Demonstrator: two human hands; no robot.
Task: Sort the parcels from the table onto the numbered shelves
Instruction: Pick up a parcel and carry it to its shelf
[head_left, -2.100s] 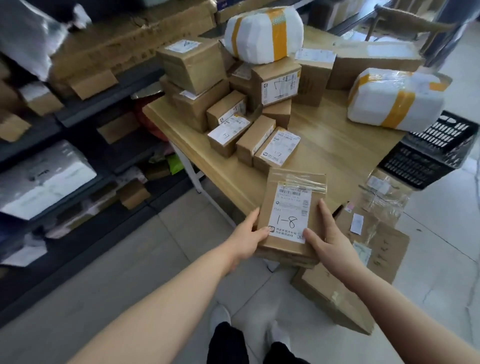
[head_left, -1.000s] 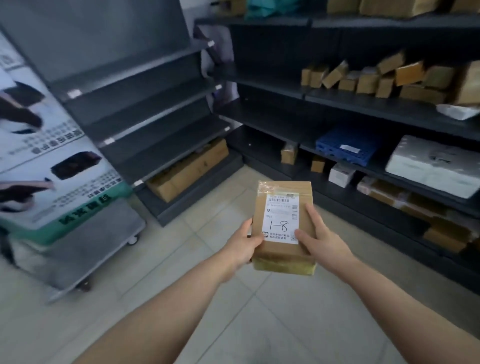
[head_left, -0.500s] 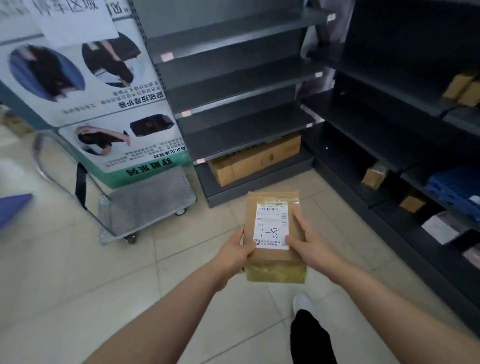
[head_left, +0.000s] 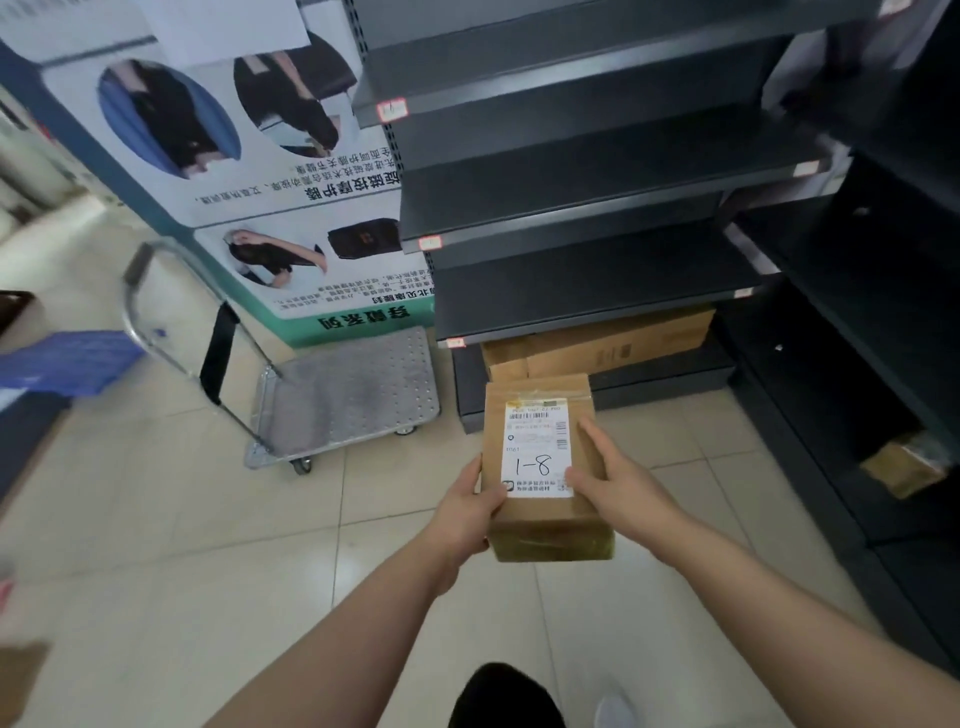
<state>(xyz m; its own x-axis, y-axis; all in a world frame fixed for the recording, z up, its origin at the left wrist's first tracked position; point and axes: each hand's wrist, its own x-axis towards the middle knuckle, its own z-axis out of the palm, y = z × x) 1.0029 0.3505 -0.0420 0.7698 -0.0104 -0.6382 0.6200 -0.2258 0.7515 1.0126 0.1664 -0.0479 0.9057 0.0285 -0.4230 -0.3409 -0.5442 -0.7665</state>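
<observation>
A brown cardboard parcel (head_left: 545, 525) with a white label marked "1-8" is held in front of me at waist height. My left hand (head_left: 467, 512) grips its left edge, and my right hand (head_left: 615, 483) grips its right edge with the thumb on the label. Just beyond it stands a dark grey shelf unit (head_left: 597, 228) with several bare tiers, each with a small tag on its front edge. The table is out of view.
A long cardboard box (head_left: 623, 348) lies on the unit's bottom tier. A metal platform trolley (head_left: 343, 395) stands to the left on the tiled floor, before a printed poster board (head_left: 270, 171). Another dark shelf unit (head_left: 883, 322) runs along the right, holding a small wrapped parcel (head_left: 904, 467).
I have turned away from the table of parcels with the "1-8" parcel in both hands. The grey shelf unit and trolley have come closer and moved toward the centre of view.
</observation>
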